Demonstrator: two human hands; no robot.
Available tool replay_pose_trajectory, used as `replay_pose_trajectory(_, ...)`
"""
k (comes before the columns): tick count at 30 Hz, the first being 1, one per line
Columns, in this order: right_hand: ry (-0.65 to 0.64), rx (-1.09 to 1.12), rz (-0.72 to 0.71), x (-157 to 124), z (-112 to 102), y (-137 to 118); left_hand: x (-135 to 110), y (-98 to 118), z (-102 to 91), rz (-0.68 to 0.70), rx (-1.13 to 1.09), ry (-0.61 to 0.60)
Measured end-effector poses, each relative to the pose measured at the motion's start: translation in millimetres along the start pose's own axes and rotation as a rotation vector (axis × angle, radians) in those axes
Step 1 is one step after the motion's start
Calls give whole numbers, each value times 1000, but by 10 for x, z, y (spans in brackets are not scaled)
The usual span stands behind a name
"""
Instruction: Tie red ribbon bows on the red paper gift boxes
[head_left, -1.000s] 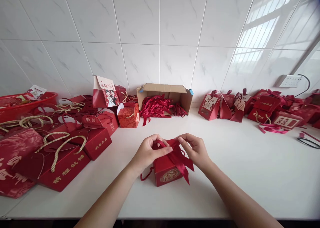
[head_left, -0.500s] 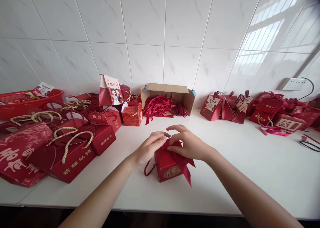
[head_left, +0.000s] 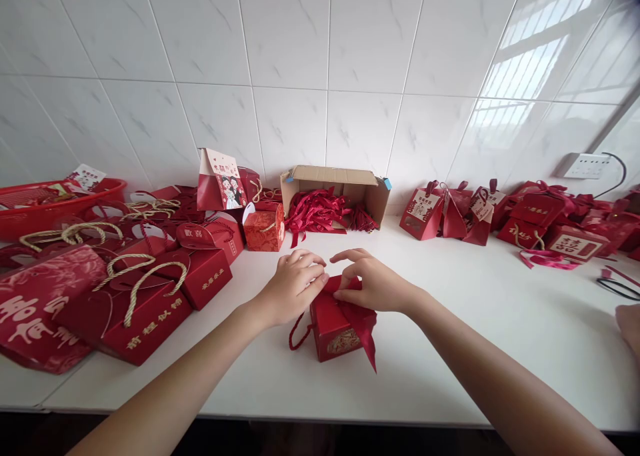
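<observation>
Across the white desk (head_left: 460,363) both forearms (head_left: 200,356) slant inward! A heap of red gift boxes (head_left: 203,279) crowds the left, and a cardboard carton (head_left: 330,175) stands beyond, loose ribbons (head_left: 317,209) spilling out. Here's the left hand (head_left: 293,286), fingers bent, gripping or not I can't tell; the right hand (head_left: 375,281) stretches its forefinger, thumb tucked below. Just under them sits the small red box (head_left: 329,319), its red ribbon (head_left: 363,326) caught in that right-hand pinch, tail hanging in front, cord handle (head_left: 291,337) looping left.
</observation>
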State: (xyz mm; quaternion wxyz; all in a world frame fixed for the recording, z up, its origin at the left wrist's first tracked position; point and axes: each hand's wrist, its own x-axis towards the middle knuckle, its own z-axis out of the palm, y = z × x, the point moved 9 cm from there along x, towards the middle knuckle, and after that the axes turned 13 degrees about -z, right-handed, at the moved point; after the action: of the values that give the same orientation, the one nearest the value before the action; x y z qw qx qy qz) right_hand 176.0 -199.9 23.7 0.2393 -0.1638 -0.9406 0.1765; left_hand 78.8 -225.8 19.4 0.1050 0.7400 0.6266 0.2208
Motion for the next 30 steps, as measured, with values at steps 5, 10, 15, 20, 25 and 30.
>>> replay_pose_trajectory(5, 143, 146, 85, -92, -277, 135, -188, -290, -33, -225, -490, 49)
replay_pose_trajectory(10, 37, 54, 15, -119, -309, 11, -565, -631, 143, -451, -501, 90)
replay_pose_trajectory(15, -60, -129, 61, -68, -58, -56, -895, -746, 360, -603, -564, 166)
replay_pose_trajectory(20, -41, -217, 287, -248, -234, 365, -1045, -744, 463, -680, -615, 191)
replay_pose_trajectory(25, 119, -815, 923, -1087, -1226, 1045, -1038, -710, 484, -615, -590, 170)
replay_pose_trajectory(30, 411, -906, 830, -1293, -1570, 985, -1016, -687, 523, -546, -601, 147)
